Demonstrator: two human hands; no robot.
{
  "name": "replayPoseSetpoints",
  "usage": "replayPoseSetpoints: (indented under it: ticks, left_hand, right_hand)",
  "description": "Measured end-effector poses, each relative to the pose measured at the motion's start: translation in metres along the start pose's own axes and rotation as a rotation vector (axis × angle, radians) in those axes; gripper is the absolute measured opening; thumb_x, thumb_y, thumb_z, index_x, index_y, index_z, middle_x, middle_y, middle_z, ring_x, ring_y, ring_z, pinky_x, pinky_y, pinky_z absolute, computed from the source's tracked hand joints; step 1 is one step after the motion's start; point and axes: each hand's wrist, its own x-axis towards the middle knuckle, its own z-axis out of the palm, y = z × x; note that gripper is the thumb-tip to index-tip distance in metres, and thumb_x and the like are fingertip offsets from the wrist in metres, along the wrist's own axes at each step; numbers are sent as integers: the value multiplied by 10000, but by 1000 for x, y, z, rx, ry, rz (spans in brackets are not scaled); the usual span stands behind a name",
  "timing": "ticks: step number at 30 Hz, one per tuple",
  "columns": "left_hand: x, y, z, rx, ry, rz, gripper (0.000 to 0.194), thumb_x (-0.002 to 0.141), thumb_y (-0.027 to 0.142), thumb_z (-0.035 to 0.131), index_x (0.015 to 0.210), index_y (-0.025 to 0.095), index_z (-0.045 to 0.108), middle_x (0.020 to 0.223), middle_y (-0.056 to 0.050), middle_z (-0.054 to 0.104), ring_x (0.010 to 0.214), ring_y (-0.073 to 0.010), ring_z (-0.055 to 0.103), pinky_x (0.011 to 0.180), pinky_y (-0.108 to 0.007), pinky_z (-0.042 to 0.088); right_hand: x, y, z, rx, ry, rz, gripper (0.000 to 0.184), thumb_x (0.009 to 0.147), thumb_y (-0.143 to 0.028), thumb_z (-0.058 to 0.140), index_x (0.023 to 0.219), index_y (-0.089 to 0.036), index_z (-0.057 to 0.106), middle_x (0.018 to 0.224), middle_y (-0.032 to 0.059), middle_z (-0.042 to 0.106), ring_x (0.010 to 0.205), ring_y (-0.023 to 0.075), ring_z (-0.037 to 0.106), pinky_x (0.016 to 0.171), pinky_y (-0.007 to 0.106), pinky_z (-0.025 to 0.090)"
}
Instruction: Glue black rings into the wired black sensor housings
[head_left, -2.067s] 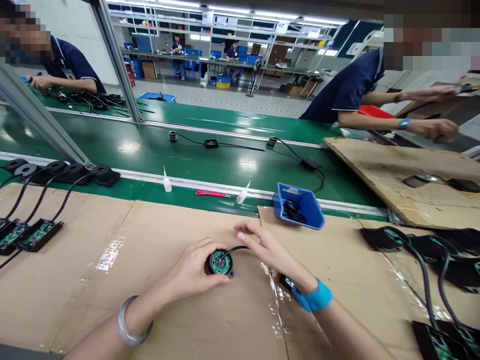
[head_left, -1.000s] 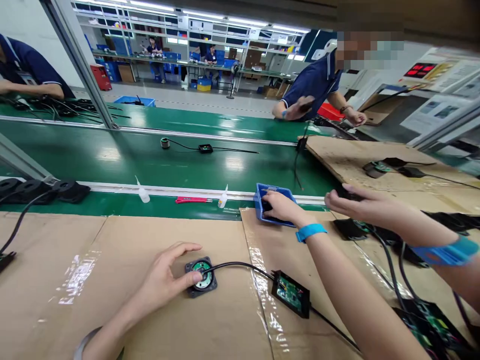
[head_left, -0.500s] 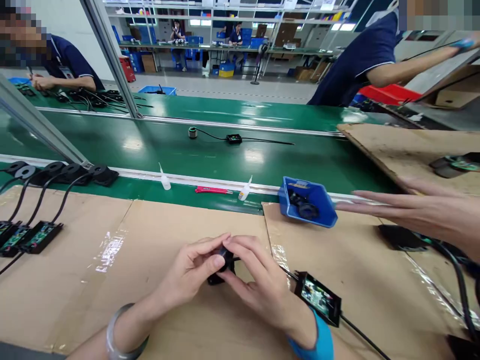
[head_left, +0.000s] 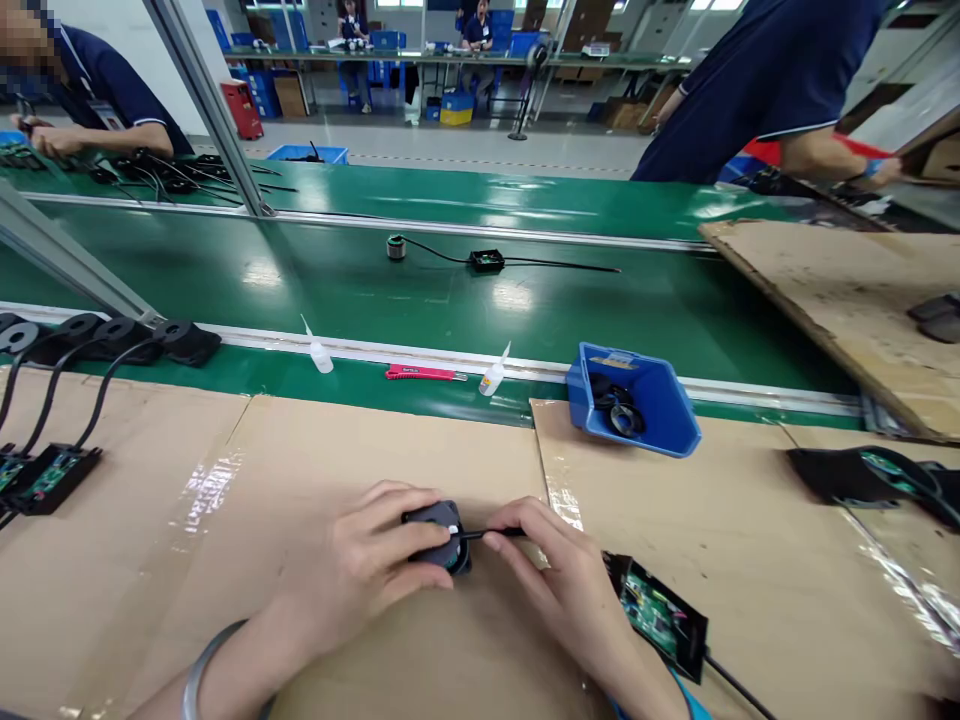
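Observation:
A small black plastic housing [head_left: 441,518] rests on the cardboard in front of me. My left hand [head_left: 375,550] is closed over its left side, fingers pressing on its top. From the housing's right edge runs a black cable [head_left: 474,535], pinched between the thumb and fingers of my right hand [head_left: 547,560]. Just right of that wrist lies an uncovered black box with a green circuit board [head_left: 651,608], a cable leaving its lower right corner. What lies under my left fingers is hidden.
Beyond the cardboard [head_left: 315,450] are a blue bin [head_left: 667,410] with black parts, a pink cutter [head_left: 424,373] and two dropper bottles [head_left: 321,355]. Cabled housings [head_left: 187,342] stand at left. A wired board [head_left: 487,261] lies on the green belt. Co-workers are at left and right.
My hands have come apart: the left now presses the housing on the cardboard and the right pinches its cable. Another person's hand at the right has left the view.

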Motion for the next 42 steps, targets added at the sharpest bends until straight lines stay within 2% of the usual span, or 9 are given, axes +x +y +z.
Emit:
replayPoseSetpoints:
  ticks: [6,11,19,24,33,36,39,42]
  left_hand:
    - [-1,4,6,121,17,73,150,892,245,675,1006,148,682,1100,-161,691,985,-231,667,770,-349,634]
    - [-4,2,11,136,51,98,205,886,251,687,1067,156,675,1114,-166,684,998,-239,654,767,-380,635]
    - [-7,2,19,177,83,109,192,894,246,672,1057,144,684,1097,-165,661,980,-226,633,727,-346,624]
    - [-9,3,21,191,91,95,177,909,231,654,1062,146,675,1122,-157,653,1009,-216,623,763,-349,623]
    - [-3,5,23,343,98,155,136,907,253,662,989,147,684,1027,-131,703,951,-216,626,728,-342,599]
    - [0,6,24,427,105,165,137,929,293,631,904,165,672,996,-97,729,953,-217,632,821,-387,570]
    - [-1,7,25,477,60,169,263,956,402,567,880,171,670,997,-86,743,1007,-223,640,994,-439,493]
    - [-6,7,29,477,26,185,386,950,511,523,866,167,677,952,-89,750,1016,-227,654,1096,-456,413]
  right_hand:
    - [-2,-4,-1,18,57,-16,84,953,-187,567,883,-228,587,774,3,622,689,138,622,592,223,511]
    - [-2,-4,1,3,80,-40,92,946,-167,561,881,-227,587,763,16,621,677,150,622,575,238,520]
    - [-2,-4,-1,-4,79,-48,95,935,-148,571,878,-219,598,771,20,629,689,148,631,590,242,537]
    - [-2,-4,-1,6,83,-56,115,932,-121,561,911,-223,609,784,28,631,709,155,627,604,256,547]
    - [-2,-3,1,23,87,-65,109,933,-110,568,914,-207,614,782,32,615,714,155,610,609,259,535]
    - [-3,-2,1,20,79,-64,111,939,-120,561,920,-212,621,792,36,624,722,161,614,617,267,539]
    - [-2,-3,-1,-20,62,-73,120,941,-124,549,950,-211,631,816,44,653,735,167,625,634,281,549]
    - [-4,-7,-5,-116,81,-148,165,912,-108,551,1014,-201,642,905,71,708,815,204,656,716,338,567]
